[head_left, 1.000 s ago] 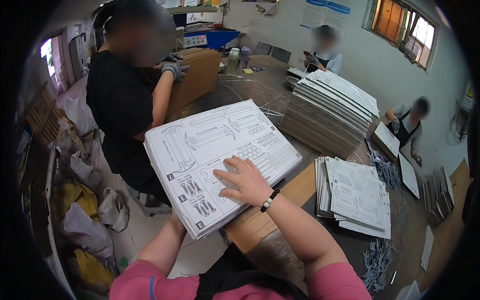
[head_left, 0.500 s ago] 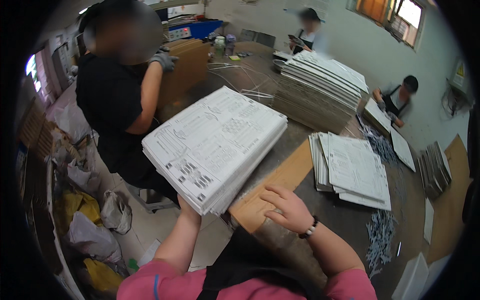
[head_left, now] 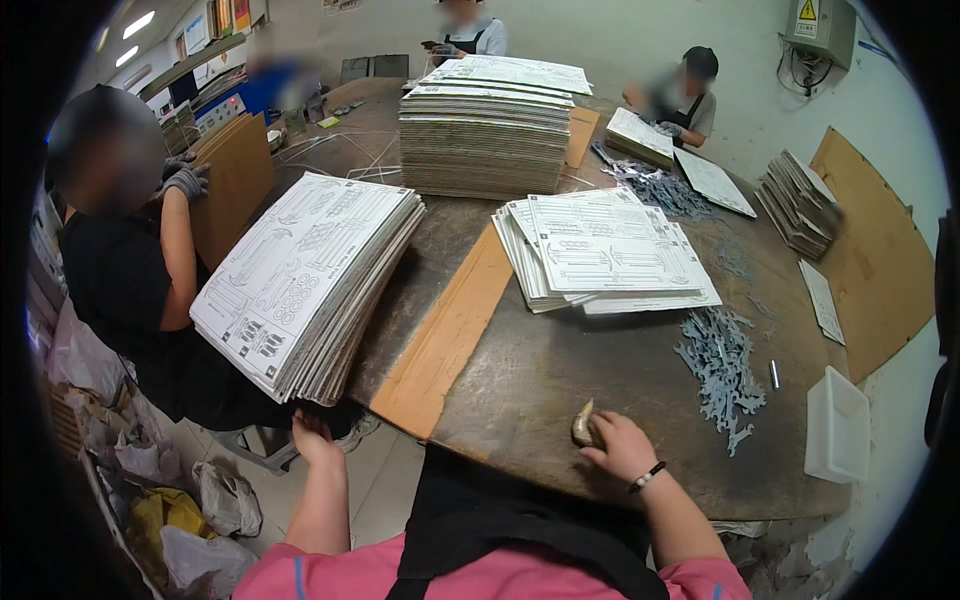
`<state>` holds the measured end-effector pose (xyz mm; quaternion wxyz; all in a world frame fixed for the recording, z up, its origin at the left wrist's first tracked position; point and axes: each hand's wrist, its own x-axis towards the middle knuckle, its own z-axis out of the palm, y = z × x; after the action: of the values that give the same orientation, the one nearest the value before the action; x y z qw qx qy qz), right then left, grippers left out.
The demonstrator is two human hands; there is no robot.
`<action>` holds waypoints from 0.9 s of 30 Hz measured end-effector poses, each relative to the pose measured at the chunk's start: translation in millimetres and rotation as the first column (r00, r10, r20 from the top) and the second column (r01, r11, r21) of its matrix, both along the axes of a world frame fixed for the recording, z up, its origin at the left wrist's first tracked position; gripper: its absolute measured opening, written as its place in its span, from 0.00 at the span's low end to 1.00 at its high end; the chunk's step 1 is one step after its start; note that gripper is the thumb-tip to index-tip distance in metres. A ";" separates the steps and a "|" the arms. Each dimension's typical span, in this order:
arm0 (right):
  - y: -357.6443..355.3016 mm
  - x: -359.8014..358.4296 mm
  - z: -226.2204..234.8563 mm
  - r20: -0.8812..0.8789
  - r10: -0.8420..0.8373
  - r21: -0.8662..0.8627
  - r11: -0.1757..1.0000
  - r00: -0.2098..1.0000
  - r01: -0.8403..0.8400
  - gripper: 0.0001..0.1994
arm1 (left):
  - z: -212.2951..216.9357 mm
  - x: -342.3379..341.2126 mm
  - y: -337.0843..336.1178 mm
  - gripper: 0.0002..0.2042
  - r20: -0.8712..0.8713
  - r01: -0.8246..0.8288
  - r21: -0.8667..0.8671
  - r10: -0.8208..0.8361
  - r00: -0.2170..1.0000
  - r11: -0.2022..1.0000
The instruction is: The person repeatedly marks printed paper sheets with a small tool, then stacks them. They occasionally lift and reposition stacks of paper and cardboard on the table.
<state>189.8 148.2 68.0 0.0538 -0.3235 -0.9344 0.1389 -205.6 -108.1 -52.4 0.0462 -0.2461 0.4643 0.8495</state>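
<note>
Left hand (head_left: 315, 436) grasps the near edge of the printed sheet stack (head_left: 305, 282), at 9 o'clock on the surface (head_left: 560, 380). Right hand (head_left: 620, 446), at 6 o'clock, clenched on a small pale object (head_left: 582, 424).

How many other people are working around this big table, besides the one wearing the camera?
3. One in black with grey gloves stands at the left edge, one at the far end behind the tall stack of sheets, and one seated far right. More may be hidden out of view.
</note>
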 end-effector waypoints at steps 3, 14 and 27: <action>-7.7 2.6 -13.5 0.023 -0.022 0.025 0.999 1.000 0.021 0.24 | 8.9 60.1 0.3 0.15 -0.220 0.162 -0.315 -0.238 0.946 0.935; 6.7 10.3 -21.1 -0.121 -0.181 -0.339 0.932 0.976 0.131 0.17 | 75.2 109.2 238.1 0.29 -0.205 0.829 -0.386 -0.914 0.351 0.405; -17.8 127.4 -38.0 -0.491 -0.687 -0.827 0.175 0.536 -0.534 0.14 | 89.3 90.4 402.5 0.35 0.204 0.940 -0.244 -0.935 0.289 0.237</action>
<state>317.2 130.4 30.0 0.2807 -0.2216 -0.4250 0.8315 -115.3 294.4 36.9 0.5067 0.0691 0.6483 0.5641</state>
